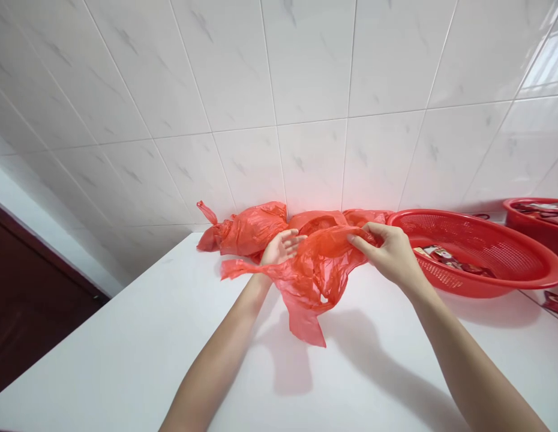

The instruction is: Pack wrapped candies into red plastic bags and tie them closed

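Observation:
A thin red plastic bag point(312, 273) hangs between my two hands above the white counter point(126, 354). My right hand point(389, 252) pinches the bag's upper edge with thumb and fingers closed on it. My left hand point(281, 246) is palm up with fingers loosely spread, and the bag's handle loop drapes around its wrist. Behind the hands, against the tiled wall, lies a heap of more red plastic bags point(249, 231).
A red perforated basket point(508, 270) with small packets inside stands on the counter at the right. A second red tub point(537, 222) sits behind it at the frame edge. The counter's left edge drops off beside a dark brown door point(27, 300).

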The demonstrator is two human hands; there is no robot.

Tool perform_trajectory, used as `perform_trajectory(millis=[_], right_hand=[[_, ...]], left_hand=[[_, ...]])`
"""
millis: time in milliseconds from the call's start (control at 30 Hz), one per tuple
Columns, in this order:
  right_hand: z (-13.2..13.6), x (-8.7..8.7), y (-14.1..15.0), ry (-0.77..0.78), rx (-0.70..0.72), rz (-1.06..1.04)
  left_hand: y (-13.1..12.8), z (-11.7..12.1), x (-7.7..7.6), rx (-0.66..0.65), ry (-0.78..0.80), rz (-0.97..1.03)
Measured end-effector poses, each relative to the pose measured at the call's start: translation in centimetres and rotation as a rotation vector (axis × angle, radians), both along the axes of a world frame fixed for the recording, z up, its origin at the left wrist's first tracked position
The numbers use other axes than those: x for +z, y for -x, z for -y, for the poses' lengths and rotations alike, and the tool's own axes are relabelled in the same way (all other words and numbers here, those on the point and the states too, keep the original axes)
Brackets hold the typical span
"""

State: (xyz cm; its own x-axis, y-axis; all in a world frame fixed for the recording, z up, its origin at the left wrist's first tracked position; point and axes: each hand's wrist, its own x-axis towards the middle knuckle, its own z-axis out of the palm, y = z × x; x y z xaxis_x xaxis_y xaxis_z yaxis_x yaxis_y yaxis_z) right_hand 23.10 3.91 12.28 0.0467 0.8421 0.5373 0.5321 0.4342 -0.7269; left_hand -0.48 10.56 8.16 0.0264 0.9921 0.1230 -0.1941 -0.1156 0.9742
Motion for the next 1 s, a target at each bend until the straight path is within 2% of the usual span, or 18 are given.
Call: perform_trajectory(millis=[100, 200, 267, 367, 433, 533, 633, 733, 767, 867, 933, 1000], right_hand=[[-0.6, -0.4, -0.3, 0.019, -0.071, 0.05], [-1.2, -0.8, -0.3, 0.083, -0.08, 0.034], [-1.5, -1.0, -0.2, 0.152, -0.035, -0.04], [-1.8, -1.2, -0.1, 0.265, 0.086, -0.205], [-1.8, -1.1, -0.1, 0.326, 0.188, -0.333], [-1.4, -0.5, -0.2, 0.389, 0.325, -0.46], [-1.0, 0.1, -0.6, 0.389, 0.348, -0.479], [-1.1, 0.3, -1.2, 0.316, 0.255, -0.376], [-1.2, 0.3, -1.5, 0.262, 0.172, -0.298], [-1.9, 0.1, -2.6, 0.095, -0.193, 0.065], [-2.1, 0.0, -3.5, 0.121, -0.351, 0.327], [-1.8, 0.0, -4.2, 0.229, -0.331, 0.502]], left_hand=[[0.3, 1.3, 2.1, -0.025, -0.112, 0.04], [0.2, 3.2, 3.5, -0.165, -0.304, -0.238], [-0.3, 4.3, 3.4, -0.271, -0.288, -0.501], [-1.2, 4.9, 2.1, -0.314, -0.163, -0.79], [-1.7, 4.8, 1.3, -0.317, -0.135, -0.879], [-1.9, 4.3, 0.9, -0.31, -0.19, -0.926], [-1.3, 3.9, 1.3, -0.257, -0.222, -1.043], [-0.3, 3.6, 1.5, -0.281, -0.161, -1.231], [0.0, 3.5, 1.6, -0.303, -0.135, -1.286], [0.8, 3.2, 1.7, -0.329, -0.056, -1.387], [1.1, 3.0, 1.8, -0.318, -0.057, -1.381], [1.2, 3.0, 2.0, -0.32, -0.108, -1.353]])
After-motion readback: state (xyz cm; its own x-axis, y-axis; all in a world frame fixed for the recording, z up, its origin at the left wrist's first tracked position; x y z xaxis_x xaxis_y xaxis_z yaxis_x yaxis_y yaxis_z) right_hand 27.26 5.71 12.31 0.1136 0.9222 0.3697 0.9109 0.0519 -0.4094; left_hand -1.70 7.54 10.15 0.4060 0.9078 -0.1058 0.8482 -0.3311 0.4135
